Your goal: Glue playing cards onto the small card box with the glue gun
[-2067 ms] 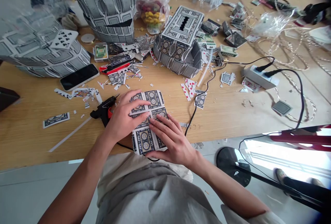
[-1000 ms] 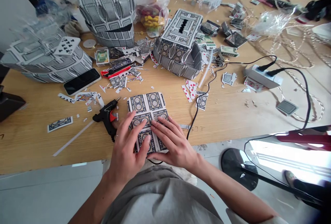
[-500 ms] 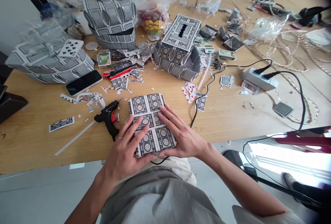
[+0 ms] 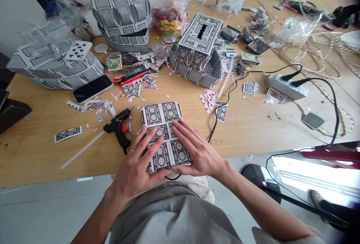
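A rectangular card piece (image 4: 169, 146), covered in dark blue patterned playing cards with white strips between them, lies at the table's front edge. My left hand (image 4: 140, 157) rests on its left side, fingers spread and flat, thumb along the near edge. On the right side lies my right hand (image 4: 197, 148), fingers stretched over the top and thumb also by the near edge. Both hands press on the piece without wrapping round it; its underside is hidden. Just left of it, a black glue gun (image 4: 119, 129) with an orange trigger lies on its side.
Woven grey card baskets (image 4: 120, 15) stand at the back left, near a phone (image 4: 92, 88). A card-covered box (image 4: 201, 33) sits in a grey tray behind the piece. Card scraps, a red cutter (image 4: 132, 79), a power strip (image 4: 289, 86) and its cords lie about.
The view has shifted slightly, so the table things sit a little further right. Both hands stay on the card piece; the right fingers lie slightly closer together.
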Motion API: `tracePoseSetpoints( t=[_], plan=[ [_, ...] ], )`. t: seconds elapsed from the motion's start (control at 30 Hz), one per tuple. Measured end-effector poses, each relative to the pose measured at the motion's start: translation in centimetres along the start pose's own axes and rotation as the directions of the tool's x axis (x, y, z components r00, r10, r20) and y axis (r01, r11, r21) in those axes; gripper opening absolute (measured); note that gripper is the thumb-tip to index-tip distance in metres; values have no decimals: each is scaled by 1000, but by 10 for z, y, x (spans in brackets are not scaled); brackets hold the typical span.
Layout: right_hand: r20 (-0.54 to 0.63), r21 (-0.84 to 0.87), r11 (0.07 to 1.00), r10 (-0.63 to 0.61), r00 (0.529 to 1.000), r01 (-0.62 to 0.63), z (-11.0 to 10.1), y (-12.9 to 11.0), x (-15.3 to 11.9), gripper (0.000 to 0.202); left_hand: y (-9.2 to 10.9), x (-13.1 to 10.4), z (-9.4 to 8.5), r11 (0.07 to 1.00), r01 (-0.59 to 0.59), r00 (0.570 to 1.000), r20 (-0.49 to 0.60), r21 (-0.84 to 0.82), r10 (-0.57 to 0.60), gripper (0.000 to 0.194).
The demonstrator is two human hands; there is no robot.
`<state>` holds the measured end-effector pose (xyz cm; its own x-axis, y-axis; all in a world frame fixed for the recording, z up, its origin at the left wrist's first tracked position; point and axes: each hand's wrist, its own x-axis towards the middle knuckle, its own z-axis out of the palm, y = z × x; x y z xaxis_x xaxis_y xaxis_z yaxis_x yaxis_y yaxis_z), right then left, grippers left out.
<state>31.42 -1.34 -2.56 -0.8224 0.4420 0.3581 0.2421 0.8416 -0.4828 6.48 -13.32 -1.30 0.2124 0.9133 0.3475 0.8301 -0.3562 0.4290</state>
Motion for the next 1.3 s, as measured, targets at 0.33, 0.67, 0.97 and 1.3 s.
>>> tracePoseSetpoints(
  t=[0.33,0.67,0.97,1.3],
  plan=[
    [-235,257,926,337,912,-276,-10,-18,21,72,-1,-1,0,1000,16,1000,6,4,-16,93],
    [-126,139,969,222,967,-204,-7,31,94,56,-1,-1,0,1000,-6,1000,5,10,6,92],
    [-107,17,975,223,969,-222,-39,6,81,14,-2,-1,1,1000,-5,1000,3,-4,5,88],
    [171,-7,930,364,915,-369,-47,-9,91,15,-2,-1,2,1000,-17,1000,-24,11,18,82]
  ],
)
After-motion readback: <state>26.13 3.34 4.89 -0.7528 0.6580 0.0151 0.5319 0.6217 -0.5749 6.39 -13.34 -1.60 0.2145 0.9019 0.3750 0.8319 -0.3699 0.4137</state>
